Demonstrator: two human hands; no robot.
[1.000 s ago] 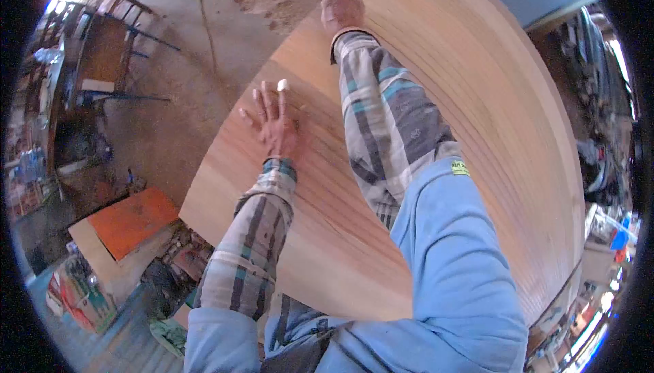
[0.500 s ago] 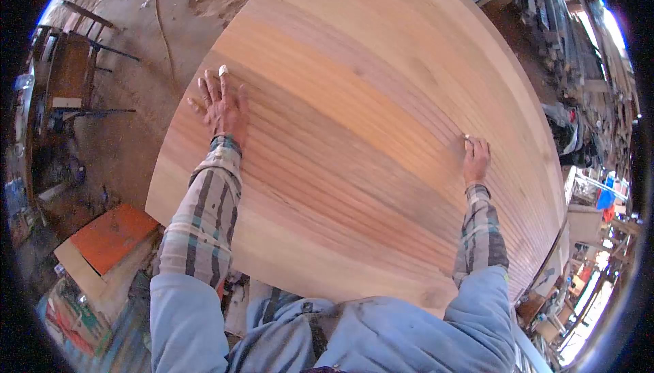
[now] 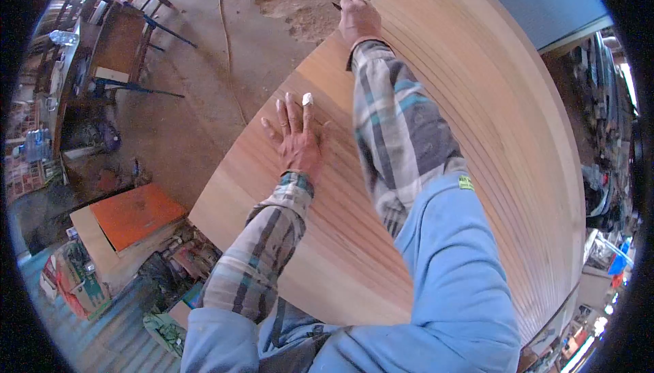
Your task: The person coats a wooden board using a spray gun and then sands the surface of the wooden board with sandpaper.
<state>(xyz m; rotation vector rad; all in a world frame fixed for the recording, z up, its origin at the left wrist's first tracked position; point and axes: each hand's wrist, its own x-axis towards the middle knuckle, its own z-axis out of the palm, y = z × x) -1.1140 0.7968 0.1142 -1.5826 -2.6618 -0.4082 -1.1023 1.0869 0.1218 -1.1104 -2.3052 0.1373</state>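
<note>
A broad wooden panel [image 3: 340, 250] of pale and reddish strips lies before me. My left hand [image 3: 300, 145] rests flat on it near the left edge, fingers spread, with a white wrapping on one fingertip. At the panel's far edge, my right hand [image 3: 359, 20] is closed around a small dark thin thing [image 3: 336, 6]. Only its tip sticks out past the fingers, so I cannot tell its kind. My right forearm stretches across the panel.
An upturned piece of wooden furniture [image 3: 122, 46] lies on the floor at the far left. An orange board [image 3: 137, 215] sits near my left side, beside boxes and clutter. A cord [image 3: 225, 39] runs over the floor. Stacked timber [image 3: 599, 128] stands at the right.
My right hand has swept from the right part of the panel to its far left edge. My left hand stays spread on the panel. The view has shifted to the left.
</note>
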